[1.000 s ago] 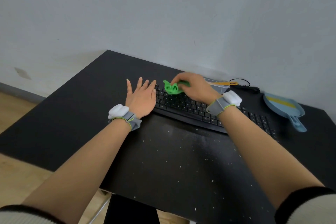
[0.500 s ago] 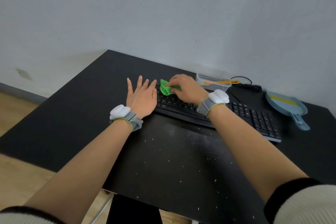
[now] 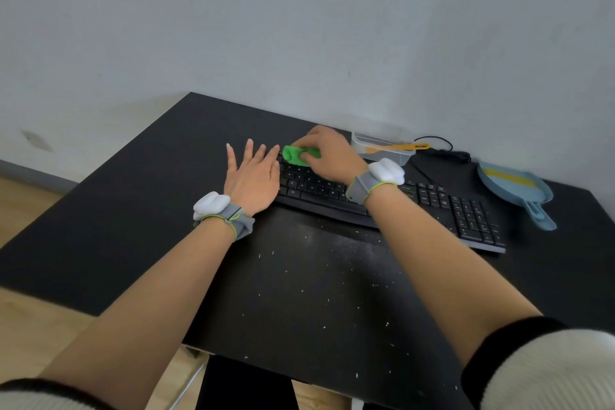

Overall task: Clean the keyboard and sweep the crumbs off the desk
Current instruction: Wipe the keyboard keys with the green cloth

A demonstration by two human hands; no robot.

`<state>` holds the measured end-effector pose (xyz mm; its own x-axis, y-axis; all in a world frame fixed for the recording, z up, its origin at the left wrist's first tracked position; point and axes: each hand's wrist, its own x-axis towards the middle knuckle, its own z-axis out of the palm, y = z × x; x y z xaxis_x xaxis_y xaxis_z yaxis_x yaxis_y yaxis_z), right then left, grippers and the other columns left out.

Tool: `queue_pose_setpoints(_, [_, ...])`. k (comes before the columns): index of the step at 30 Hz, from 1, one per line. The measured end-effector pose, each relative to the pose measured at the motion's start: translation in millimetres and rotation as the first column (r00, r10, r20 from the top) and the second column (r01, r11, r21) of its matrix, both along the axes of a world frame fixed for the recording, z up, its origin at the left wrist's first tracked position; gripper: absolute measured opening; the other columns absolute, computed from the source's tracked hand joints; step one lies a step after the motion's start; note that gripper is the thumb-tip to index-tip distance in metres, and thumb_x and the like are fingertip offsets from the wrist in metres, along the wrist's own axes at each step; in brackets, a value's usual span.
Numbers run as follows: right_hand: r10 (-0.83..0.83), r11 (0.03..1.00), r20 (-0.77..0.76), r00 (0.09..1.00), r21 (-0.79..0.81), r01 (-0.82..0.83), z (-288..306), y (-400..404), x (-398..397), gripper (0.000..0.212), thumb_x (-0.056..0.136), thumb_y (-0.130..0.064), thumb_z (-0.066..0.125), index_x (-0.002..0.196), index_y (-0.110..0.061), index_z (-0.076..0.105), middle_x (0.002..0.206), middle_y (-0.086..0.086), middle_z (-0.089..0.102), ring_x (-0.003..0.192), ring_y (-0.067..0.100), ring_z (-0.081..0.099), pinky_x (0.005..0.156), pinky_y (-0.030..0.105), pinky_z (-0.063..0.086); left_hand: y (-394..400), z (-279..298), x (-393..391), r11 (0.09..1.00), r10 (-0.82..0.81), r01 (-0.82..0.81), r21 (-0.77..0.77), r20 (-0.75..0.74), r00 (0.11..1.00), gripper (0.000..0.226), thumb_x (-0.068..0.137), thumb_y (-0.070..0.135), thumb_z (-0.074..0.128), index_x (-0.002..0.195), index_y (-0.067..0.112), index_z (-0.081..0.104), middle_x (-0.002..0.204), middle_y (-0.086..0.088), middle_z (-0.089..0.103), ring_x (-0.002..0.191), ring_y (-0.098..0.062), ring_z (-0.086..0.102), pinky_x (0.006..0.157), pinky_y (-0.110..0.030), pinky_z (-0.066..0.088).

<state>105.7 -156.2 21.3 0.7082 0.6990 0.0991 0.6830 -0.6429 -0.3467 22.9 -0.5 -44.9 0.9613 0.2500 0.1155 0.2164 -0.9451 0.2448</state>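
Observation:
A black keyboard [image 3: 442, 206] lies across the back of the black desk [image 3: 133, 210]. My right hand [image 3: 329, 153] is closed on a bright green lump of cleaning gel [image 3: 298, 155] and presses it onto the keyboard's far left corner. My left hand [image 3: 253, 176] lies flat, fingers spread, against the keyboard's left end, holding nothing. Small white crumbs [image 3: 319, 280] are scattered over the desk in front of the keyboard.
A clear plastic box [image 3: 382, 146] with an orange-handled tool stands behind the keyboard by the wall. A light blue dustpan [image 3: 515, 190] lies at the right, a black cable [image 3: 439, 143] behind it. The desk's front edge drops to a wooden floor [image 3: 30, 336].
My right hand has slid the green gel leftward along the keys to the keyboard's far left corner. My left hand has stayed flat in place.

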Motion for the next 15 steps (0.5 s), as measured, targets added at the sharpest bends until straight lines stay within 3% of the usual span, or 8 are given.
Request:
queue_pose_setpoints(3, [0.045,0.999,-0.054,0.998,0.027,-0.044,-15,8,-7,0.037,0.099,-0.017,0.056,0.135,-0.021,0.062,0.14,0.003,0.06,0.134,0.021,0.051,0.111,0.024,0.028,1,1,-1,1.0,0.003,-0.003,0.021,-0.002,1.0,0.053,0.105,0.032,0.014,0.158,0.026,0.014,0.163,-0.003,0.02,0.152,-0.026,-0.004,0.117,-0.057,-0.016])
queue_pose_setpoints(7, [0.071,0.997,-0.067,0.995,0.045,-0.068,-17,-16,-3,0.034,0.097,-0.016,0.061,0.129,-0.025,0.067,0.136,-0.001,0.063,0.132,0.017,0.054,0.114,0.025,0.032,1,-2,0,1.0,0.016,-0.016,0.005,0.011,1.0,0.053,0.105,0.033,0.014,0.157,0.028,0.017,0.163,-0.006,0.022,0.152,-0.027,-0.005,0.117,-0.055,-0.017])
queue_pose_setpoints(9, [0.063,0.997,-0.063,0.996,-0.037,-0.065,-8,-36,2,0.033,0.096,-0.015,0.063,0.126,-0.027,0.069,0.133,-0.002,0.066,0.127,0.019,0.058,0.112,0.029,0.038,1,-2,0,1.0,0.016,-0.016,0.001,0.016,1.0,0.053,0.105,0.033,0.013,0.157,0.027,0.017,0.163,-0.007,0.021,0.152,-0.028,-0.005,0.118,-0.053,-0.016])
queue_pose_setpoints(12, [-0.012,0.955,-0.006,1.0,-0.297,0.01,21,-49,9,0.035,0.093,-0.011,0.059,0.122,-0.025,0.071,0.128,0.001,0.067,0.119,0.025,0.06,0.1,0.034,0.046,1,-2,1,1.0,0.013,-0.013,-0.004,0.02,1.0,0.053,0.105,0.032,0.014,0.157,0.026,0.017,0.163,-0.008,0.02,0.152,-0.028,-0.006,0.119,-0.053,-0.015])
queue_pose_setpoints(13, [-0.032,0.949,0.033,0.999,-0.311,0.04,30,-47,8,0.035,0.092,-0.01,0.057,0.12,-0.024,0.072,0.124,0.002,0.069,0.116,0.026,0.061,0.097,0.035,0.048,1,-2,1,1.0,0.012,-0.012,-0.002,0.024,1.0,0.053,0.105,0.032,0.014,0.157,0.026,0.017,0.163,-0.009,0.02,0.152,-0.028,-0.006,0.119,-0.053,-0.015])
queue_pose_setpoints(15, [-0.014,0.982,0.067,0.998,-0.187,0.026,39,-34,2,0.033,0.092,-0.011,0.056,0.118,-0.023,0.072,0.119,0.003,0.071,0.112,0.025,0.063,0.095,0.032,0.047,0,-3,0,1.0,0.005,-0.005,0.004,0.027,1.0,0.052,0.106,0.032,0.015,0.157,0.025,0.017,0.163,-0.009,0.02,0.152,-0.029,-0.005,0.119,-0.052,-0.014])
